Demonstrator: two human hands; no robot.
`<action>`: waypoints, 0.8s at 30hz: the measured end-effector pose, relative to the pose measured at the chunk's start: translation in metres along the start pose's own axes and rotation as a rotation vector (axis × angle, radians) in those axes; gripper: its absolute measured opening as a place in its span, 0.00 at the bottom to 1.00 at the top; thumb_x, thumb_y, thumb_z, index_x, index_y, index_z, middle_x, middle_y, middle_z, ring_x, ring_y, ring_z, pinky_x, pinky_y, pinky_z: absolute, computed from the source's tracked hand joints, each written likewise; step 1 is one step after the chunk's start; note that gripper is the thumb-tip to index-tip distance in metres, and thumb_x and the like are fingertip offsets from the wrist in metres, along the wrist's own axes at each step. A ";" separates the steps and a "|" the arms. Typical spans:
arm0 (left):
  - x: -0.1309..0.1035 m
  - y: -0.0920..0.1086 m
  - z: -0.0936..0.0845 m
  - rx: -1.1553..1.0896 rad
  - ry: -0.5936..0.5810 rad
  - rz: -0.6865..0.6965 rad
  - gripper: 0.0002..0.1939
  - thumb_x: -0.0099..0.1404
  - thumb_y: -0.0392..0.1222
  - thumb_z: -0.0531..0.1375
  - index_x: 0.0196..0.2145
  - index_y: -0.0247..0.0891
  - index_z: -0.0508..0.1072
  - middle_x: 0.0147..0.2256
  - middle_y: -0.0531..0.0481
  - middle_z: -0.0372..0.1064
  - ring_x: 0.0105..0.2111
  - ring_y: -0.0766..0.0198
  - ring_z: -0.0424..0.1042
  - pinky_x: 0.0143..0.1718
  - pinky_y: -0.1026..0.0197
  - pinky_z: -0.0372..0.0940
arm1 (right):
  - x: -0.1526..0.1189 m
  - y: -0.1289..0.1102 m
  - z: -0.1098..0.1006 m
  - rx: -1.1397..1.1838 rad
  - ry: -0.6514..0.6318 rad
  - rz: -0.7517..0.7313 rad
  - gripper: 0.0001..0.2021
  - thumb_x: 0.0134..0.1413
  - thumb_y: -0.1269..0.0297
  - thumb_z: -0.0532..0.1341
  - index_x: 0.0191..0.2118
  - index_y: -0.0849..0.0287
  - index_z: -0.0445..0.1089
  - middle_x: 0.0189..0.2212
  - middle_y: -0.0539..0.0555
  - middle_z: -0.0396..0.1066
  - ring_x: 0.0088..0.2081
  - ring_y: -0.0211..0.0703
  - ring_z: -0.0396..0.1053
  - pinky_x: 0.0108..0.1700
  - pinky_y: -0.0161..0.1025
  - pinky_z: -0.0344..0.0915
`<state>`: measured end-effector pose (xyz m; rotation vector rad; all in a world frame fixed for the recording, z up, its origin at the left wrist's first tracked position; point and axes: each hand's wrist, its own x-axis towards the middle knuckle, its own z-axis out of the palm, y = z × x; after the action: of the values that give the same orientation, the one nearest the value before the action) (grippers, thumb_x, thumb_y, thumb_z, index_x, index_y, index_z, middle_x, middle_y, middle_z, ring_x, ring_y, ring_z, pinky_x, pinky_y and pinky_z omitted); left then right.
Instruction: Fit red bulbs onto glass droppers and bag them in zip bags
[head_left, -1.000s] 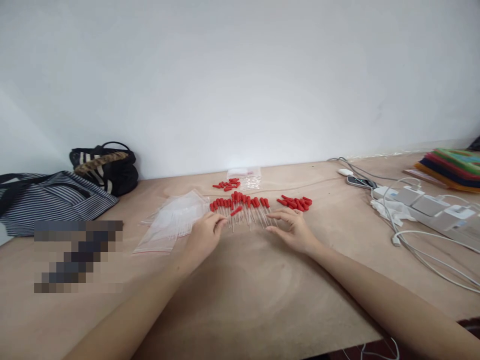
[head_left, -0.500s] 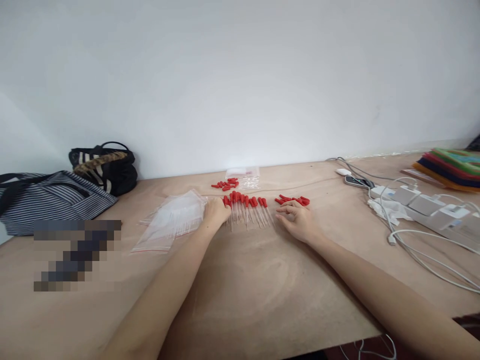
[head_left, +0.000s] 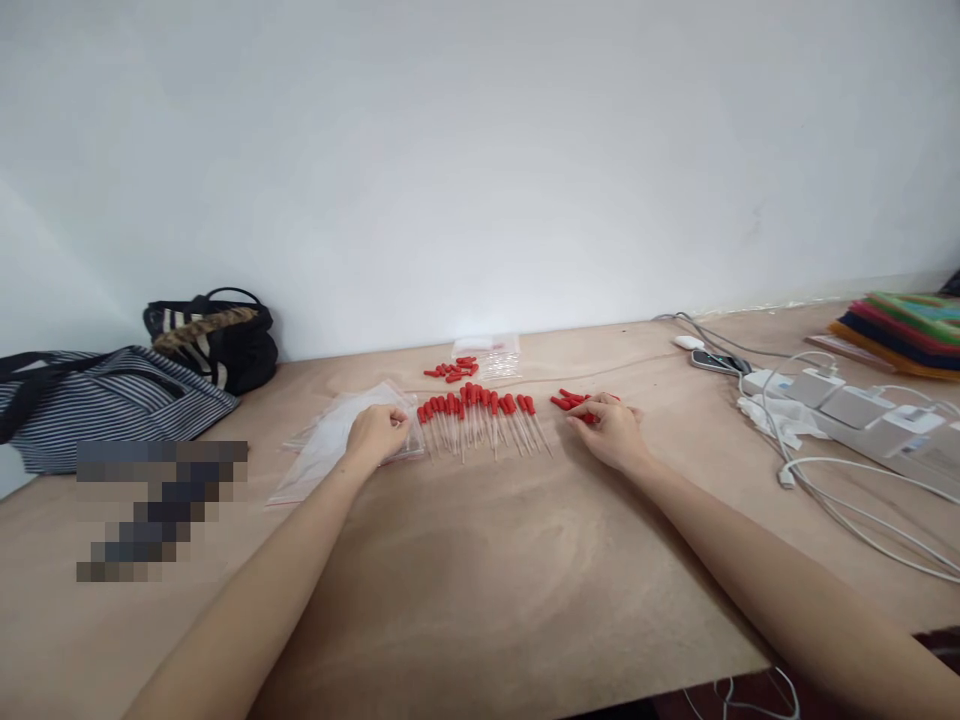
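Note:
My left hand (head_left: 377,436) is over the clear zip bags (head_left: 319,450), its fingers curled in a pinch; whatever they hold, if anything, is hidden. To its right lies a fanned row of thin glass droppers (head_left: 480,410) with red rubber bulbs at their far ends. My right hand (head_left: 613,432) rests at a small heap of loose red rubber bulbs (head_left: 568,399), and its thumb and fingertips close around one of them. Part of that heap is covered by the hand.
More red bulbs (head_left: 452,370) lie behind the row, beside another clear bag (head_left: 495,356). White chargers on a power strip (head_left: 855,410) with loose cables stand right. Coloured sheets (head_left: 900,335) are stacked at the far right. A striped bag (head_left: 112,400) and a black bag (head_left: 232,345) sit left.
My left hand has moved left from the dropper row to the bags, uncovering more droppers at the row's left end. My right hand has shifted slightly right and its fingers have closed over the bulbs.

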<state>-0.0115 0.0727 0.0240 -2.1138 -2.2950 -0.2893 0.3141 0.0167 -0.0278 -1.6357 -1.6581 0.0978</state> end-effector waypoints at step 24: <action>-0.038 0.020 -0.026 -0.413 -0.125 0.351 0.14 0.57 0.50 0.49 0.23 0.38 0.64 0.21 0.54 0.62 0.24 0.65 0.64 0.26 0.66 0.57 | 0.017 0.016 0.009 -0.331 0.114 -0.051 0.12 0.49 0.57 0.55 0.29 0.57 0.72 0.31 0.57 0.67 0.38 0.49 0.59 0.40 0.49 0.45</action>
<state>0.0085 0.0333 0.0467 -2.7496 -1.9996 -0.6876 0.3248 0.0386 -0.0349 -1.8012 -1.6916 -0.3056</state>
